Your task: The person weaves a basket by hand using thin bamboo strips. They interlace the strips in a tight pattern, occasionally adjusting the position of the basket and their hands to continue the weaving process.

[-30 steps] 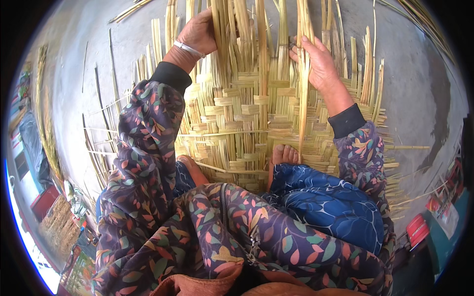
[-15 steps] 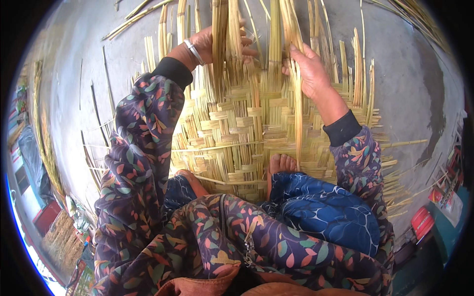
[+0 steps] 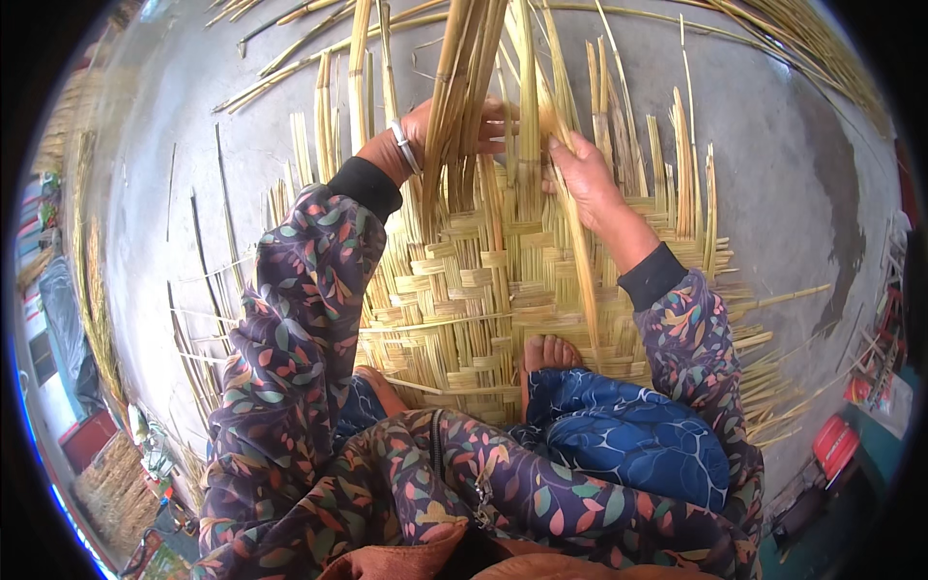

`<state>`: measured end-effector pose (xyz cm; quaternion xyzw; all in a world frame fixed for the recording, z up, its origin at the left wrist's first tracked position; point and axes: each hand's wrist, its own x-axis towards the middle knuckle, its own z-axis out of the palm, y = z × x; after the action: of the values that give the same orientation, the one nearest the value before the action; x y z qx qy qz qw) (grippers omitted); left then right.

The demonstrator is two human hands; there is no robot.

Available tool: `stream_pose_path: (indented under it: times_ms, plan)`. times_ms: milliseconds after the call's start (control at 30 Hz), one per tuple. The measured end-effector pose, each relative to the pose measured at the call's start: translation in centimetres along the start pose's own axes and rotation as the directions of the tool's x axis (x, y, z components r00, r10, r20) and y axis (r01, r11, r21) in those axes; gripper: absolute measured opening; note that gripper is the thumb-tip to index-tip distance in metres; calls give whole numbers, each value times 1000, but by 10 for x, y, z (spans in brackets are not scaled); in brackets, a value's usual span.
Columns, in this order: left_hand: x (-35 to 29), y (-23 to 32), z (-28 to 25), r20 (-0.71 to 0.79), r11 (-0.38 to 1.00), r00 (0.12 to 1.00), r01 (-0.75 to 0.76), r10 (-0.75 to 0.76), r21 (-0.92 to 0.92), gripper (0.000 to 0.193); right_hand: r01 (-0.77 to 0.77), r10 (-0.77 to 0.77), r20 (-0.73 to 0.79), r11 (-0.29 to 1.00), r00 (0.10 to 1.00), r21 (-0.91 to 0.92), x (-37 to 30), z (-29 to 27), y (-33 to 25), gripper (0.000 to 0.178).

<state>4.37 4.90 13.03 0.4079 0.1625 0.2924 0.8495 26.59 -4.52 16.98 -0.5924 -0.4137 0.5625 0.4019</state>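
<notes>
A partly woven mat [image 3: 454,319] of split reed or cane strips lies on the floor before me, its unwoven strip ends pointing away. My right hand [image 3: 588,184] pinches a long pale reed strip [image 3: 580,256], whose near end lies over the weave toward my right foot. My left hand [image 3: 418,135], with a pale bangle at the wrist, reaches behind a bundle of raised strips [image 3: 454,106] that partly hides it. Its fingers stretch out toward an upright greenish strip [image 3: 527,126]; the thumb is hidden.
My bare right foot [image 3: 551,353] rests on the mat's near part. Loose reeds [image 3: 290,72] lie at the far left, and a pile of stalks [image 3: 812,48] at the far right. The grey floor [image 3: 773,184] has a dark stain. A red object [image 3: 834,445] stands at the right.
The view has shifted, so the mat sits lower. The raised bundle now leans to the right at its top. Both hands have drawn closer together, the right still pinching its strip.
</notes>
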Motion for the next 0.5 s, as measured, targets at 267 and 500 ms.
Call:
stream_pose_path:
  times_ms: [267, 500]
  plan:
    - [8, -6, 10, -58, 998, 997, 56, -58, -31, 46, 6, -6, -4, 999, 1000, 52, 3, -4, 11, 34]
    - [6, 3, 23, -160, 1000, 987, -27, 27, -3, 43, -14, 12, -53, 999, 999, -37, 4, -5, 13, 33]
